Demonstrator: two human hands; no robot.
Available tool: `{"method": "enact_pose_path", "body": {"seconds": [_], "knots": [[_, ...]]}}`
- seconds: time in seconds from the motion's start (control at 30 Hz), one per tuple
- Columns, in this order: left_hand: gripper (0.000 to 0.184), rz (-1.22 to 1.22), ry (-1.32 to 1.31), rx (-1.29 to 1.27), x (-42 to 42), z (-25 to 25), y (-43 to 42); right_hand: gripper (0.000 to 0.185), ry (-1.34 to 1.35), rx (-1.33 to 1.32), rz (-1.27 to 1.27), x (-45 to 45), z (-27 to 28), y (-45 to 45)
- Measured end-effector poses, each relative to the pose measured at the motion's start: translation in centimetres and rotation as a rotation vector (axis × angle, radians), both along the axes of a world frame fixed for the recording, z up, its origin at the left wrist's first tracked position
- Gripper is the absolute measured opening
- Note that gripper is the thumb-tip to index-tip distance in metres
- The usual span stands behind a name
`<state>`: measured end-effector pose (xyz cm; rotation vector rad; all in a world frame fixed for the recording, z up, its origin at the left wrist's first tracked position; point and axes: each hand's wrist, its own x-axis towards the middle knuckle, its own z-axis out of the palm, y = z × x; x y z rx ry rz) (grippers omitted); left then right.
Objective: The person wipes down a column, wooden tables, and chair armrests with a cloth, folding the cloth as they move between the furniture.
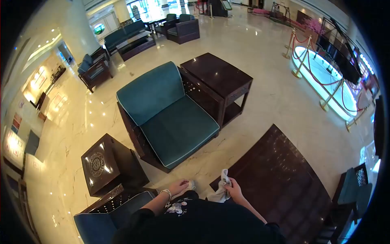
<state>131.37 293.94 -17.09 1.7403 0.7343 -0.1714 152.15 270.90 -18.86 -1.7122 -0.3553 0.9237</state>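
My right hand (233,189) is closed around a crumpled white-grey cloth (221,192), which hangs down in front of my dark shirt by the edge of a dark wooden table (280,166). On the left, my left hand (178,187) has a beaded bracelet on its wrist. Its fingers lie loosely extended with no held thing visible in them. A small white shape (191,186), perhaps a shoe, shows just beyond those fingertips. Ahead stands a wooden armchair (174,122) with green cushions.
A dark side table (217,73) adjoins the armchair's right side. A carved wooden box-like stand (97,164) is at left, beside a blue-cushioned seat (97,227). Farther off are sofas (124,34) and a lit round platform (323,79) behind rope posts, on a glossy marble floor.
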Motion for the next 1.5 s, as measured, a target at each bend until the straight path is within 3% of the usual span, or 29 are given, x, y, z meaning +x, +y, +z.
{"method": "enact_pose_path", "body": {"seconds": [0.13,0.2,0.3,0.37,0.4,0.53,0.57,0.6,0.7,0.83,0.9,0.93,1.03,1.07,1.13,1.27,1.37,1.43,1.5], "knots": [[0.038,-0.008,-0.150,-0.118,2.9,1.6,4.0,0.043,0.061,0.150,0.188,0.1,2.1,9.3],[0.051,-0.053,-0.176,-0.231,5.2,3.3,6.1,0.041,0.079,0.181,0.208,0.0,3.1,14.9],[0.058,-0.146,-0.233,-0.206,8.2,4.7,10.2,0.039,0.068,0.161,0.239,-0.6,6.3,21.4],[0.067,-0.177,-0.271,0.041,9.9,4.6,13.5,0.039,0.046,0.253,0.226,-0.3,7.4,24.8],[0.067,-0.192,-0.271,0.038,10.6,4.8,15.1,0.049,0.000,0.217,0.262,0.6,7.3,26.0],[0.056,-0.322,-0.171,0.140,15.8,8.7,19.6,0.046,-0.169,0.257,0.215,4.3,6.7,28.6],[0.051,-0.360,-0.124,0.198,16.9,9.6,20.0,0.046,-0.006,0.311,0.150,4.9,7.5,28.6],[0.051,-0.380,-0.129,0.190,18.0,9.2,20.1,0.045,0.154,0.368,0.085,5.6,7.9,28.7],[0.039,-0.460,-0.240,0.257,21.6,7.1,20.2,0.045,0.097,0.185,0.037,8.1,7.5,28.5],[0.026,-0.568,-0.371,0.250,27.3,6.6,20.1,0.041,0.060,0.213,-0.128,13.9,3.9,27.3],[0.018,-0.438,-0.440,0.187,30.1,8.0,20.5,0.035,0.295,0.361,-0.430,17.3,3.6,26.2],[0.012,-0.401,-0.449,0.256,32.0,6.4,21.4,0.033,0.385,0.361,-0.513,19.5,4.2,25.5],[0.008,-0.161,-0.376,0.224,38.0,6.4,24.8,0.032,0.449,0.333,-0.678,27.3,3.4,22.4],[0.007,0.055,-0.361,-0.175,42.1,5.7,26.9,0.032,0.450,0.352,-0.695,32.4,3.8,21.2],[0.007,0.128,-0.320,-0.219,45.3,6.4,27.8,0.030,0.585,0.471,-0.741,37.1,4.0,19.0],[0.010,0.148,-0.338,-0.304,50.4,6.9,27.6,0.032,0.503,0.424,-0.761,43.3,4.0,18.6],[0.016,0.300,-0.321,-0.264,53.6,7.4,28.3,0.034,0.531,0.572,-0.804,47.8,1.3,20.0],[0.020,0.299,-0.341,-0.207,55.6,5.0,30.4,0.035,0.588,0.572,-0.803,50.5,0.3,20.5],[0.021,0.324,-0.270,0.051,57.4,2.8,32.9,0.033,0.543,0.521,-0.777,52.8,-1.4,21.4]]}}
